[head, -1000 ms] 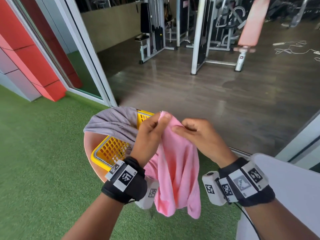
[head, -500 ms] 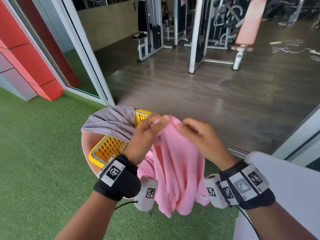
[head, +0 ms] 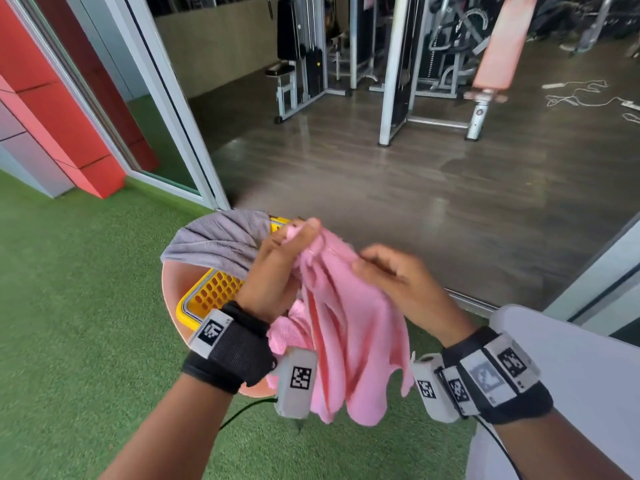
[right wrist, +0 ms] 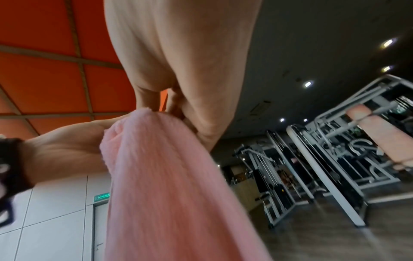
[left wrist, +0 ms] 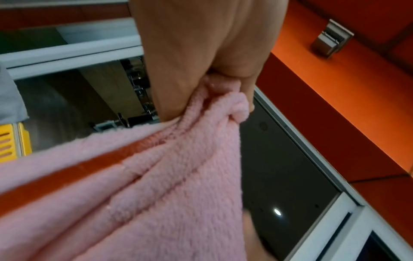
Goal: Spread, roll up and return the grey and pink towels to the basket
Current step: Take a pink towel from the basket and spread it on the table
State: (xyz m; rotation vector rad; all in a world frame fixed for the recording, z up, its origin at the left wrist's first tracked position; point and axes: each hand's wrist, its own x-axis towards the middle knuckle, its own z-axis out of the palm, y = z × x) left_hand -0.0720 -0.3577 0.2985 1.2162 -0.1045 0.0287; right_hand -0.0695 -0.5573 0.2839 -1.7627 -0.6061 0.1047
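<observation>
A pink towel (head: 346, 334) hangs bunched in the air in front of me, above the near side of a yellow basket (head: 211, 296). My left hand (head: 287, 251) pinches its top left edge, with the pink towel (left wrist: 156, 185) gathered under the thumb. My right hand (head: 377, 268) pinches the top edge a little to the right, where the pink towel (right wrist: 170, 185) runs down from the curled fingers. A grey towel (head: 221, 240) lies draped over the basket's far left rim. The basket's inside is mostly hidden by my left arm.
The basket stands on a small round salmon-coloured table (head: 173, 289) on green artificial turf (head: 69, 341). A white surface (head: 581, 386) lies under my right forearm. Beyond a sliding-door frame (head: 166, 105) are a wooden gym floor and weight machines (head: 398, 64).
My hands have drawn slightly apart along the pink towel's top edge, and the cloth has opened a little wider. The grey towel and basket have not moved.
</observation>
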